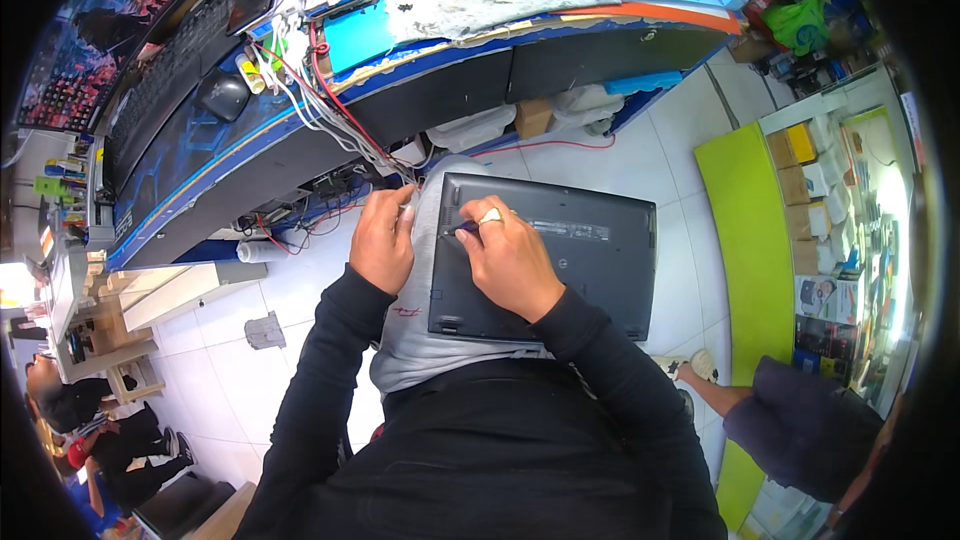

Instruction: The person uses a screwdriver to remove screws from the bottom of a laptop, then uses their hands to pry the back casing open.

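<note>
A black laptop (600,280) lies underside up across my lap, its vents and a pale label facing me. My right hand (512,258), with a ring on one finger, rests over its left part. The fingers are closed round a small dark purple handle, which looks like a screwdriver (467,227); its tip is hidden. Just off the laptop's left edge, above my grey-clad thigh, is my left hand (384,242). Its thumb and fingers are bent toward each other; whatever they hold, if anything, is too small to make out.
Ahead stands a blue-edged workbench (470,65) with papers, a keyboard (170,70) and a black mouse (222,95). Cables (335,125) hang from it near my left hand. A green-edged display case (735,240) is at the right, with a person's leg (715,390) beside it.
</note>
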A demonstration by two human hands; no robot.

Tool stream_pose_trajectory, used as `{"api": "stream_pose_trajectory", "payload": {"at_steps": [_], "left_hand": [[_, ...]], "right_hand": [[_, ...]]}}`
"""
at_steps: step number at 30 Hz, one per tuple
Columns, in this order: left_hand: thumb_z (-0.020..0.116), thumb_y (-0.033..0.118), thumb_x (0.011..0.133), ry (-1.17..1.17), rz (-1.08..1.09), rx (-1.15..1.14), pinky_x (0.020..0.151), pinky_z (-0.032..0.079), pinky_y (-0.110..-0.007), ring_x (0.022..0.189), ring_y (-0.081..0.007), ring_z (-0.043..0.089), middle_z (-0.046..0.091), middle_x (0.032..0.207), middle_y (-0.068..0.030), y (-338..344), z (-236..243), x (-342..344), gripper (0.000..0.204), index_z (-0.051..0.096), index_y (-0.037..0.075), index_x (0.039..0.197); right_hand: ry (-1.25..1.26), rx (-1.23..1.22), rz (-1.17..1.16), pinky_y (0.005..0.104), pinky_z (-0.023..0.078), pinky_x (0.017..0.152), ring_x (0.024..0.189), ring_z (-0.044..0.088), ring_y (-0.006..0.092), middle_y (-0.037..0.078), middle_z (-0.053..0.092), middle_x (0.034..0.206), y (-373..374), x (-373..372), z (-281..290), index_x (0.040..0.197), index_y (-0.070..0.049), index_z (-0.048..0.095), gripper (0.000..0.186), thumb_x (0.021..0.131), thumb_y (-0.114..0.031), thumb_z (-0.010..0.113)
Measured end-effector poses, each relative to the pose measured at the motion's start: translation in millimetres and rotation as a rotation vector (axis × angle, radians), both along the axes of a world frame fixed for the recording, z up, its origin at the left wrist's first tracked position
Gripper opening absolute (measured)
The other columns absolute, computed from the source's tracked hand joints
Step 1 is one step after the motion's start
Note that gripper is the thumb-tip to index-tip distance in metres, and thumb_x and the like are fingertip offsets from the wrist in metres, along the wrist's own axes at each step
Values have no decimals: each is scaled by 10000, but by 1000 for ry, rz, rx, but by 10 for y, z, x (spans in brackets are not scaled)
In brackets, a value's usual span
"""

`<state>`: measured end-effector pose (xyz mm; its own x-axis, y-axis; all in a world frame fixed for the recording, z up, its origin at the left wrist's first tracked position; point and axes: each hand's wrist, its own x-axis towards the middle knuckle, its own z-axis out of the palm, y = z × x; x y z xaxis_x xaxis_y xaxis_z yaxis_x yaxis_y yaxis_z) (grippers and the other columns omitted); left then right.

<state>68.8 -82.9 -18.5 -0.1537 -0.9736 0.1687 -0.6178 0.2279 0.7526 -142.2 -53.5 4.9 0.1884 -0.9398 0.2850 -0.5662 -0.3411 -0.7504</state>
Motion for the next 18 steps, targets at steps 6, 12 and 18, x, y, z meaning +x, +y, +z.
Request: {"api": "stream_pose_trajectory", "payload": {"at_steps": [6, 12, 18], "left_hand": [[698, 44, 992, 80, -53, 202, 896, 567, -406, 1029, -344, 703, 671, 1173, -188, 120, -69, 75, 320, 675, -11, 1306], [791, 119, 944, 10, -221, 81, 843, 571, -422, 948, -346, 713, 699, 1066, -171, 172, -41, -72, 315, 719, 22, 1235], [780, 78, 944, -39, -213, 15, 710, 532, -402, 791, -317, 674, 684, 854, -122, 79, 88, -141, 66, 758, 19, 964]], "right_hand": [[-38, 71, -30, 501, 570, 832, 957, 710, 418, 188, 692, 1087, 22, -25, 117, 1154, -12, 664, 213, 958, -71, 722], [-165, 72, -84, 466, 581, 802, 919, 730, 405, 195, 707, 1096, 36, -86, 216, 1145, 22, 653, 220, 956, -59, 728], [-293, 94, -138, 430, 589, 759, 875, 745, 359, 190, 714, 1042, 70, -173, 262, 1134, 27, 655, 219, 949, -43, 750]]}}
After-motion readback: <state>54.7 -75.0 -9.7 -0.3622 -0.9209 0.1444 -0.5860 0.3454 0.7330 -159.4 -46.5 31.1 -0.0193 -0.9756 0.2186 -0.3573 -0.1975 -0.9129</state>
